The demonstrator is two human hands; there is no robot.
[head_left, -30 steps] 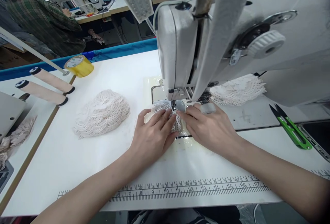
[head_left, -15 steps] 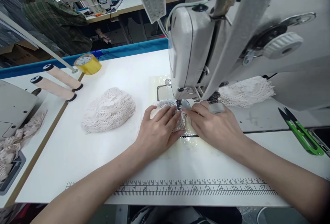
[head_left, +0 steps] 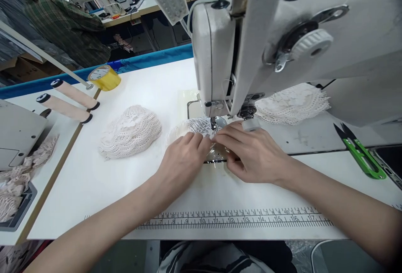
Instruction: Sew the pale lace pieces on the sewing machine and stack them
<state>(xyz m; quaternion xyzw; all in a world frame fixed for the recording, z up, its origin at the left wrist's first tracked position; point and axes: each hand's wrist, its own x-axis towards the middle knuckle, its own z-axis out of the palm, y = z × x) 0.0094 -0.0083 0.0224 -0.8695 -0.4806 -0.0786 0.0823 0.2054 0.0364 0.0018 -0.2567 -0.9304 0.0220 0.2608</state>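
A piece of white lace [head_left: 200, 125] lies under the presser foot [head_left: 213, 123] of the sewing machine [head_left: 213, 55]. My left hand [head_left: 184, 156] is closed at the lace's near edge, its fingers curled and the fingertips partly hidden. Close beside it, my right hand [head_left: 254, 151] pinches the lace edge just in front of the foot, thumb tucked below. The two hands' fingertips almost meet. To the left rests a heap of lace [head_left: 130, 132], and more lace [head_left: 293, 103] lies behind the needle area, under the machine arm.
Green thread snips [head_left: 361, 153] lie at the right beside a dark phone-like object [head_left: 389, 160]. At the left are thread cones [head_left: 65, 107] and a yellow tape roll [head_left: 105, 78]. A printed ruler [head_left: 232, 218] runs along the front edge. Another person [head_left: 65, 30] sits beyond the table.
My left hand's fingers have gone from spread flat on the lace to curled at its near edge. My right hand has drawn in to a pinch. The view has shifted slightly.
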